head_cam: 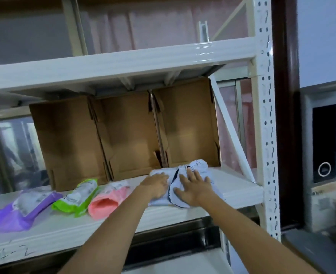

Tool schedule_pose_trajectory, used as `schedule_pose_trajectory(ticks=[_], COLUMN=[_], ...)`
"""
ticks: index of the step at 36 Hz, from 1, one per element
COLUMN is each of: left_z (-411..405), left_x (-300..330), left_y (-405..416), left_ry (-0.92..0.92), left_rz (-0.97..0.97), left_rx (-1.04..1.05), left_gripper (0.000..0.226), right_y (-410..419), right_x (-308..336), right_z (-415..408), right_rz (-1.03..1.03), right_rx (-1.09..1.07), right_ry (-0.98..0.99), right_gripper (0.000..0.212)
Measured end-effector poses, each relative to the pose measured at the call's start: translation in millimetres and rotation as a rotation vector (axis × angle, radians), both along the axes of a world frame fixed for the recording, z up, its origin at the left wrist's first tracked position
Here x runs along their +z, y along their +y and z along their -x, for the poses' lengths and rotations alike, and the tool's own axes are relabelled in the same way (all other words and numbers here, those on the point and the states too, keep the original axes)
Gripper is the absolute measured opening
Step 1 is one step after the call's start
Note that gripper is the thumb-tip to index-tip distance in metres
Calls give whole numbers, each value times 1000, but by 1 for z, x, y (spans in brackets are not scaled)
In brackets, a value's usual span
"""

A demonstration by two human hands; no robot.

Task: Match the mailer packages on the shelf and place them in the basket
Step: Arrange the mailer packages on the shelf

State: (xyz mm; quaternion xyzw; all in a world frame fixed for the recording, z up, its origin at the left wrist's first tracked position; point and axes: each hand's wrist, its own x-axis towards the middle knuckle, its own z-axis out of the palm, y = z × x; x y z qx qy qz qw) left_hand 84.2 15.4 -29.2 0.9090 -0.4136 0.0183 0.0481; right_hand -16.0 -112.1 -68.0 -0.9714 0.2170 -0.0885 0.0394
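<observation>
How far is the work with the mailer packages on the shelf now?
Done: nothing visibly; no basket is in view. In hand: left hand and right hand lie on the white mailers. Left: the purple mailer, green mailer and pink mailer lie untouched on the shelf.

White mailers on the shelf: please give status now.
Left hand and right hand flat on white mailers. Mailers lie on shelf, before cardboard boxes. Path clear; no basket seen.

Head view — close, facing shelf [183,214]
</observation>
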Motion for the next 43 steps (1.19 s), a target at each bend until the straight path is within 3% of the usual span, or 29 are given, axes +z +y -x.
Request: schedule_pose_trajectory(ticks=[5,9,21,37,41,43], left_z=[-9,-12,-7,8,14,18], left_x=[-37,-39,-33,-25,-12,0], left_y=[-7,-9,-6,2,-5,-10], left_ry=[28,66,59,27,112,139], left_rz=[117,-36,-60,-74,-109,19], left_rx=[-3,-24,-29,-45,84,179], left_gripper=[52,55,49,48,51,46], right_y=[-14,-15,-11,-4,-11,-16], right_x=[4,2,6,6,15,26], right_z=[1,1,-2,5,1,-1], right_rz=[20,28,29,38,-138,-284], right_rx=[25,26,21,10,34,51], right_ry=[35,78,170,143,168,124], right_gripper=[79,78,76,75,71,50])
